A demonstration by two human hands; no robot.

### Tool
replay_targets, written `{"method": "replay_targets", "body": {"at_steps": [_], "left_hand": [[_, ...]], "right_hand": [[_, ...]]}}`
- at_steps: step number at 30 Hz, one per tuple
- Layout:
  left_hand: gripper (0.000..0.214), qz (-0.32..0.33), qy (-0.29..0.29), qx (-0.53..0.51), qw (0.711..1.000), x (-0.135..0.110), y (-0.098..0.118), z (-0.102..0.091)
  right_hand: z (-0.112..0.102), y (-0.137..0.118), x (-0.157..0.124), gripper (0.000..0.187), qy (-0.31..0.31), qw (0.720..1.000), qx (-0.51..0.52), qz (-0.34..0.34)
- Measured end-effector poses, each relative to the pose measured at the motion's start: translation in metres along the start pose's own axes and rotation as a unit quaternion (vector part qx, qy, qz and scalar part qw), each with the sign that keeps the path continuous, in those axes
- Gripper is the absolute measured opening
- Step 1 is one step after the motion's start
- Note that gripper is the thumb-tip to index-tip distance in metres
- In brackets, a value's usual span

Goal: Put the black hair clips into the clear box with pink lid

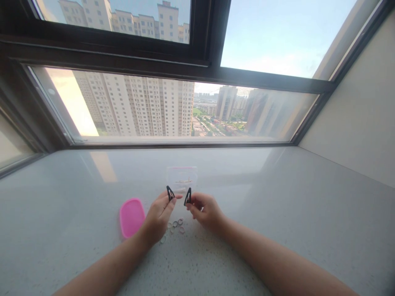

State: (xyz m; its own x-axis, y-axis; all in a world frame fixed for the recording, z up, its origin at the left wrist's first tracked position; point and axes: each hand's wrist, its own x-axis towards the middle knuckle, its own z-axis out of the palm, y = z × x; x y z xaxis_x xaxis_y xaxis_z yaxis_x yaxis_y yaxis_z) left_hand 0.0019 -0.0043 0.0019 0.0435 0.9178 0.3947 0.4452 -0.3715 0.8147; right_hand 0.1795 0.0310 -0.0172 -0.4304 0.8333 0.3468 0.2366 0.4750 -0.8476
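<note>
My left hand (159, 216) pinches a small black snap hair clip (170, 193) between thumb and fingers, tip pointing up. My right hand (206, 211) pinches a second black hair clip (187, 196) the same way, a few centimetres to the right of the first. Both hands hover just above a pale speckled sill (277, 213). Under and between the hands lie several small hair rings (176, 225). A clear plastic zip bag (182, 177) lies flat just beyond the clips.
A pink oval lid or case (132, 217) lies on the sill to the left of my left hand. A large dark-framed window (185, 74) runs along the back edge, and a pale wall (361, 115) closes the right side.
</note>
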Motion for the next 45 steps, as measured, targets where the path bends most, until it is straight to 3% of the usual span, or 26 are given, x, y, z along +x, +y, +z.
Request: {"method": "replay_targets", "body": {"at_steps": [4,10,18,34,45], "left_hand": [[0.033,0.006,-0.028,0.005,1.000,0.001,-0.006,0.002],[0.042,-0.047,-0.037,-0.051,0.997,-0.003,-0.011,0.007],[0.061,-0.028,-0.046,-0.055,0.997,-0.006,-0.007,0.008],[0.056,-0.046,-0.041,-0.024,0.998,-0.005,0.001,0.003],[0.053,-0.043,-0.038,-0.037,0.998,-0.006,0.001,0.003]], "right_hand": [[0.001,0.001,0.000,0.010,-0.003,1.000,-0.015,-0.017],[0.000,-0.001,0.001,0.013,-0.019,0.999,-0.033,-0.025],[0.001,-0.004,0.001,0.017,-0.023,0.999,-0.036,-0.025],[0.000,-0.003,0.002,0.016,-0.034,0.999,-0.032,-0.007],[-0.001,-0.002,0.003,0.020,-0.047,0.998,-0.008,-0.043]]}}
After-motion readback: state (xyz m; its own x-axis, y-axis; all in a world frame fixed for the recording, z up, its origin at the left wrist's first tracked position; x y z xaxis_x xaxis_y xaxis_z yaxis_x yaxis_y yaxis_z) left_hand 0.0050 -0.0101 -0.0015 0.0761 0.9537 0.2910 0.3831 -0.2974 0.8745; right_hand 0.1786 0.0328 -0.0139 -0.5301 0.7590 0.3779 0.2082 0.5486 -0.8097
